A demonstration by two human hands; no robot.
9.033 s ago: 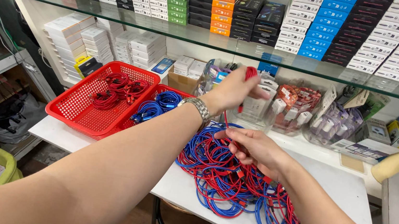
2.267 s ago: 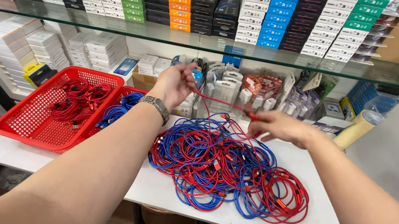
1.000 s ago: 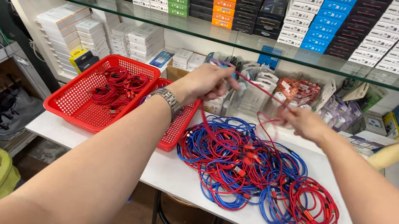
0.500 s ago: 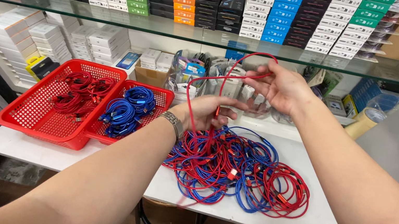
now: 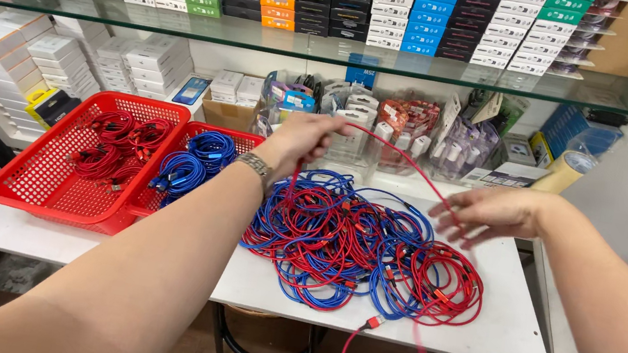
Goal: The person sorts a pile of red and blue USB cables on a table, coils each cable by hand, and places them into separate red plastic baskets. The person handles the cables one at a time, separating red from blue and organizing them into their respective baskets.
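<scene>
Plugs stay buried in the cable heap (image 5: 353,245) — red cable (image 5: 407,161) runs off-frame.

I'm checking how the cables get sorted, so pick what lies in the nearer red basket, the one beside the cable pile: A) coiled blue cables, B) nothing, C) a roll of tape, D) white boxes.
A: coiled blue cables lie in the red basket beside the cable pile; the other red basket holds red ones.

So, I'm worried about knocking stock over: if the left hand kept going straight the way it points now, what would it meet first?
Probably the clear plastic packets of accessories standing at the back of the white table. The left hand, closed on a red cable, points at them; depth is hard to judge.
</scene>
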